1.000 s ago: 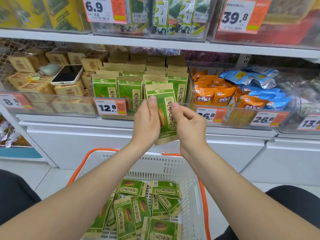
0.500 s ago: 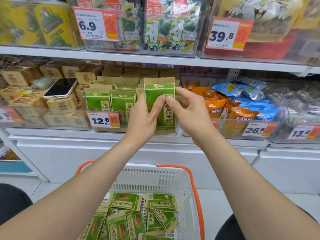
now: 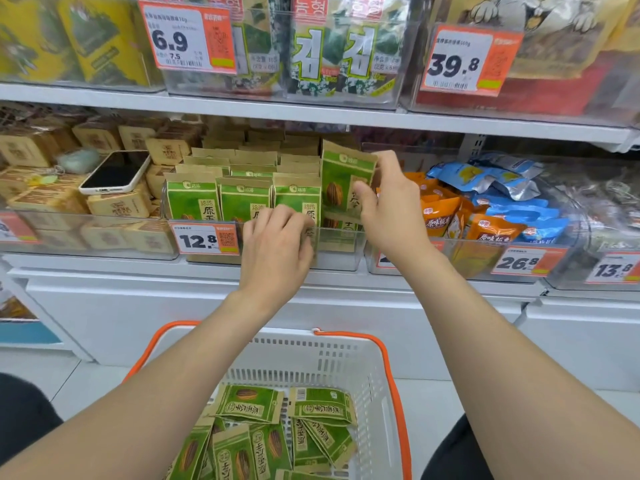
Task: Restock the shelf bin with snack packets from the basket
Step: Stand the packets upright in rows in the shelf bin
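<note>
Could jam in the crowded clear plastic shelf bin [image 3: 341,241].
Right hand [image 3: 391,209] pinches a green kraft-paper snack packet [image 3: 337,178]; left hand [image 3: 277,247], below-left of it, curls over the front-row packet [image 3: 298,199].

The right hand [image 3: 388,206] covers the right edge of the raised green snack packet [image 3: 337,181], and its wrist hides most of a price tag [image 3: 382,261] on the neighbouring bin. The left hand [image 3: 277,244] blocks the lower part of the front packets [image 3: 192,202] in the shelf bin [image 3: 341,240], and whether its curled fingers grip one cannot be told. The basket [image 3: 346,362] runs off the bottom edge, both forearms crossing its sides, and the fine print on the 12.8 label [image 3: 204,239] is too small to read.
</note>
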`<state>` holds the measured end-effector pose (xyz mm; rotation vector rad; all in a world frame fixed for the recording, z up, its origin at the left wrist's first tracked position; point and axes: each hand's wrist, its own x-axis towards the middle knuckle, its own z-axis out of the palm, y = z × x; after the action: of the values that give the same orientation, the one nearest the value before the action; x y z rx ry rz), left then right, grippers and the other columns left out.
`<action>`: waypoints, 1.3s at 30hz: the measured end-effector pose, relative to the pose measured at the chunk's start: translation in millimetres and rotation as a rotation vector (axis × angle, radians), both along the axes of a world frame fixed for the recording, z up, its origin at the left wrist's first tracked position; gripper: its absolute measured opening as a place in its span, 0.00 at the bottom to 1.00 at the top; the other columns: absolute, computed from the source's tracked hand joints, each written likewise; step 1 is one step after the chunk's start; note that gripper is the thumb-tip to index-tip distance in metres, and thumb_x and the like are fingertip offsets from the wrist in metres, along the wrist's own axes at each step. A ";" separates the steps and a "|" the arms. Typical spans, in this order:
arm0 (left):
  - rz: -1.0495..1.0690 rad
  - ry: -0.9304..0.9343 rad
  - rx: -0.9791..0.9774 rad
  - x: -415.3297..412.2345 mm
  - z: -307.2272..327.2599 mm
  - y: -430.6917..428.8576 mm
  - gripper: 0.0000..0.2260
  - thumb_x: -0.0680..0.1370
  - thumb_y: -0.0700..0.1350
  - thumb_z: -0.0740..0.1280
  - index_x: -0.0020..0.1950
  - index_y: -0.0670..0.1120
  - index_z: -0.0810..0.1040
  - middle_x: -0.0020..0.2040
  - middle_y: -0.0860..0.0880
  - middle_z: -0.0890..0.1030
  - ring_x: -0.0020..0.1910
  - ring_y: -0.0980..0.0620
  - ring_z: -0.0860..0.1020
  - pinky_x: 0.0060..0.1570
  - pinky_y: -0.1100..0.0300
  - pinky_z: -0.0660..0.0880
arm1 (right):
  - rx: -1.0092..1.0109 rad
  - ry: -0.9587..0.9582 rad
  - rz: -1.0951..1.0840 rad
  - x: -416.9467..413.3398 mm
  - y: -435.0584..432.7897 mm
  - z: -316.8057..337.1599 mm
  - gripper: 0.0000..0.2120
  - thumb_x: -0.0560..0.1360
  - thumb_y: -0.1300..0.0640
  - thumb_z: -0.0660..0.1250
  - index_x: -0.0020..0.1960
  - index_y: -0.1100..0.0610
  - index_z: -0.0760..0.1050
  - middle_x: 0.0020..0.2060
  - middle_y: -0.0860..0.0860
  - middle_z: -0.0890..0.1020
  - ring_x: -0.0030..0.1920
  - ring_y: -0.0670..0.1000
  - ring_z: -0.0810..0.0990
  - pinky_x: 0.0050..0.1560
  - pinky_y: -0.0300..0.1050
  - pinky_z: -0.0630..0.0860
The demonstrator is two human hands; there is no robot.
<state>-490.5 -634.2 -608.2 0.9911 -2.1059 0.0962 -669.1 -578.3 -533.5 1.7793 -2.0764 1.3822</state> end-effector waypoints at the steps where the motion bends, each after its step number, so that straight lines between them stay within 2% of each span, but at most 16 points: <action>1: -0.002 0.000 -0.003 0.6 0.6 -1.2 0.08 0.79 0.44 0.71 0.58 0.51 0.81 0.53 0.53 0.78 0.54 0.47 0.72 0.52 0.52 0.65 | 0.088 0.064 -0.049 -1.6 -4.4 -3.8 0.12 0.82 0.56 0.68 0.64 0.53 0.70 0.53 0.50 0.83 0.55 0.55 0.80 0.60 0.56 0.75; 3: -0.009 0.008 0.004 1.1 0.8 -3.6 0.08 0.79 0.44 0.71 0.57 0.52 0.82 0.52 0.53 0.78 0.54 0.48 0.72 0.51 0.53 0.64 | 0.234 0.175 -0.155 -1.3 -10.0 -9.1 0.17 0.80 0.56 0.69 0.66 0.50 0.69 0.55 0.49 0.81 0.62 0.57 0.76 0.66 0.58 0.66; 5: -0.020 0.028 0.016 1.4 0.2 -5.1 0.09 0.79 0.44 0.72 0.58 0.52 0.82 0.51 0.54 0.77 0.53 0.48 0.71 0.50 0.54 0.63 | 0.231 0.242 -0.176 2.9 -12.4 -12.5 0.25 0.77 0.60 0.70 0.69 0.47 0.66 0.56 0.49 0.80 0.65 0.58 0.72 0.67 0.59 0.61; 7: -0.026 0.040 0.014 1.5 -0.4 -6.1 0.09 0.79 0.43 0.72 0.58 0.52 0.83 0.50 0.54 0.77 0.53 0.48 0.71 0.49 0.54 0.62 | 0.198 0.362 -0.201 6.0 -15.5 -15.5 0.30 0.74 0.62 0.71 0.71 0.45 0.65 0.56 0.50 0.80 0.65 0.58 0.71 0.67 0.60 0.62; 11: -0.043 0.055 -0.005 1.7 -3.8 -6.8 0.10 0.78 0.41 0.73 0.59 0.51 0.83 0.50 0.53 0.76 0.52 0.48 0.71 0.48 0.53 0.63 | 0.155 0.541 -0.343 -0.5 -28.1 -18.2 0.26 0.72 0.60 0.75 0.67 0.47 0.72 0.58 0.52 0.78 0.61 0.59 0.72 0.64 0.60 0.65; 15: -0.072 0.043 -0.006 4.8 -8.3 -3.6 0.14 0.78 0.41 0.73 0.62 0.50 0.82 0.52 0.52 0.76 0.53 0.47 0.71 0.47 0.53 0.64 | 0.114 0.527 -0.426 1.5 -35.0 -22.4 0.25 0.71 0.60 0.77 0.64 0.48 0.75 0.56 0.53 0.74 0.56 0.58 0.72 0.57 0.55 0.68; 19: -0.091 0.008 -0.010 7.7 -14.1 0.2 0.20 0.76 0.39 0.73 0.68 0.49 0.79 0.59 0.50 0.76 0.57 0.45 0.71 0.49 0.52 0.66 | 0.087 0.495 -0.484 10.5 -32.5 -29.5 0.32 0.67 0.60 0.80 0.67 0.51 0.71 0.59 0.55 0.73 0.56 0.58 0.73 0.53 0.52 0.71; 21: -0.089 0.012 -0.048 9.1 -20.7 3.4 0.23 0.75 0.36 0.71 0.69 0.47 0.78 0.62 0.47 0.76 0.60 0.43 0.72 0.53 0.49 0.70 | 0.037 0.492 -0.499 12.1 -26.9 -31.4 0.30 0.67 0.61 0.79 0.65 0.52 0.71 0.58 0.55 0.74 0.55 0.58 0.73 0.51 0.51 0.71; 23: -0.061 0.028 -0.118 10.6 -30.8 8.4 0.22 0.74 0.34 0.70 0.67 0.45 0.79 0.63 0.43 0.76 0.61 0.40 0.72 0.56 0.47 0.71 | -0.021 0.513 -0.475 15.0 -17.4 -33.0 0.22 0.70 0.62 0.76 0.61 0.53 0.72 0.56 0.55 0.74 0.53 0.57 0.73 0.49 0.51 0.71; 26: -0.090 -0.021 -0.181 13.0 -50.4 9.9 0.14 0.73 0.33 0.71 0.57 0.43 0.80 0.56 0.42 0.76 0.54 0.39 0.73 0.49 0.48 0.69 | -0.073 0.520 -0.339 26.2 0.4 -38.0 0.14 0.72 0.65 0.68 0.54 0.55 0.73 0.51 0.54 0.74 0.50 0.57 0.72 0.48 0.53 0.71; 28: -0.172 -0.122 -0.127 15.5 -67.7 5.3 0.10 0.72 0.33 0.71 0.51 0.43 0.79 0.49 0.44 0.76 0.48 0.41 0.73 0.43 0.48 0.69 | -0.073 0.495 -0.207 36.5 11.1 -46.3 0.11 0.71 0.66 0.67 0.50 0.56 0.73 0.47 0.53 0.76 0.46 0.57 0.72 0.46 0.52 0.70; 30: -0.236 -0.209 0.012 17.9 -84.7 1.8 0.08 0.73 0.35 0.71 0.48 0.44 0.77 0.45 0.46 0.77 0.44 0.40 0.75 0.39 0.47 0.73 | -0.011 0.479 -0.092 46.7 18.7 -60.9 0.10 0.69 0.66 0.68 0.47 0.57 0.72 0.42 0.53 0.76 0.43 0.58 0.73 0.42 0.51 0.68; 32: -0.232 -0.291 0.203 19.6 -99.8 5.1 0.05 0.75 0.39 0.69 0.48 0.46 0.77 0.45 0.47 0.79 0.43 0.39 0.78 0.35 0.49 0.74 | 0.090 0.469 -0.009 54.1 25.4 -78.1 0.10 0.67 0.67 0.69 0.46 0.58 0.73 0.40 0.55 0.77 0.41 0.60 0.75 0.38 0.49 0.64; 34: -0.205 -0.435 0.385 19.3 -113.8 11.7 0.02 0.78 0.43 0.66 0.50 0.49 0.76 0.48 0.49 0.81 0.45 0.40 0.80 0.37 0.52 0.72 | 0.253 0.480 0.038 59.8 32.4 -94.0 0.10 0.69 0.65 0.69 0.49 0.59 0.74 0.43 0.56 0.79 0.45 0.62 0.77 0.38 0.49 0.61; 36: -0.207 -0.604 0.525 19.6 -130.8 18.6 0.02 0.80 0.46 0.63 0.48 0.52 0.73 0.49 0.50 0.82 0.47 0.43 0.80 0.39 0.53 0.72 | 0.449 0.514 0.086 63.4 38.3 -110.3 0.11 0.73 0.63 0.66 0.55 0.58 0.74 0.49 0.56 0.80 0.51 0.61 0.77 0.40 0.49 0.61; 39: -0.235 -0.838 0.642 23.7 -166.2 32.9 0.04 0.81 0.46 0.62 0.48 0.51 0.75 0.48 0.50 0.82 0.47 0.46 0.81 0.46 0.51 0.80 | 0.685 0.557 0.158 64.1 41.9 -137.0 0.12 0.76 0.61 0.64 0.59 0.57 0.74 0.54 0.55 0.79 0.55 0.62 0.79 0.43 0.49 0.68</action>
<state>-466.8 -601.3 -774.4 1.1749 -3.1234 -0.3693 -604.9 -536.4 -670.5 2.2404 -2.2270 0.0913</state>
